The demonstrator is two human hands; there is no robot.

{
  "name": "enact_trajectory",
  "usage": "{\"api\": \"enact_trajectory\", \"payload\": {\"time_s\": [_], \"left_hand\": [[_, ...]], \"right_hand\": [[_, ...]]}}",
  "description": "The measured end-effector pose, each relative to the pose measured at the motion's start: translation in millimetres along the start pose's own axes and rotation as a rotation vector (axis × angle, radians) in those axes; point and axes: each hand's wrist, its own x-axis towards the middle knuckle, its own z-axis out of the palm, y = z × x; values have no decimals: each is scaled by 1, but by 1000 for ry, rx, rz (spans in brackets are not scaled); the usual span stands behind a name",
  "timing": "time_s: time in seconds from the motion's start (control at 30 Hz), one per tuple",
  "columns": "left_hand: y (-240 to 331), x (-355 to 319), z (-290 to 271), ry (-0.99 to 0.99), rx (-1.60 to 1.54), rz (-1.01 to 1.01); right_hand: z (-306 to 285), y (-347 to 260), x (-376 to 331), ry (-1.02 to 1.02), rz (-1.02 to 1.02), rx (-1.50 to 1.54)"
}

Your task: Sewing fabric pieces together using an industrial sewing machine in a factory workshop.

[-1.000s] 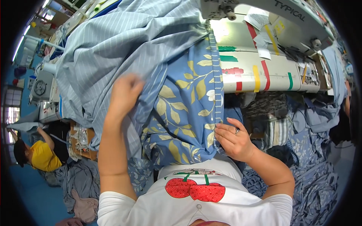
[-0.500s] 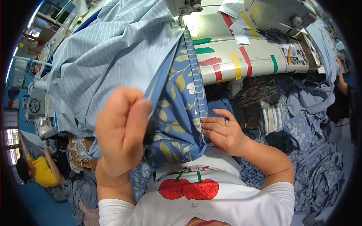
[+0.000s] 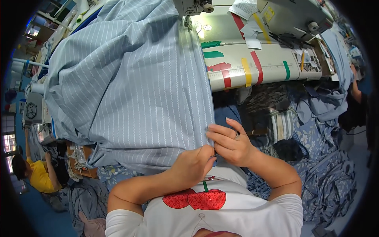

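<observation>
At about six o'clock, both hands meet on the near right corner of a large blue-grey striped fabric [image 3: 130, 91]: the left hand [image 3: 193, 166] is closed, pinching its hem, and the right hand [image 3: 231, 144] (a ring on one finger) grips the same edge just beside it, fingers curled over the cloth. The fabric spreads from there up toward twelve o'clock, reaching the sewing machine head [image 3: 193, 7] and covering the left of the pale sewing table [image 3: 268, 65] with its coloured tape strips, while heaps of blue cloth [image 3: 327, 173] lie at four o'clock.
</observation>
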Motion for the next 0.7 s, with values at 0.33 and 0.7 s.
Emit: {"api": "enact_trajectory", "payload": {"time_s": [0.33, 0.7], "left_hand": [[-74, 56, -99, 428, 824, -26], [-84, 158, -137, 412, 247, 190]], "right_hand": [[4, 0, 2, -94, 61, 136], [19, 2, -6, -102, 236, 170]]}}
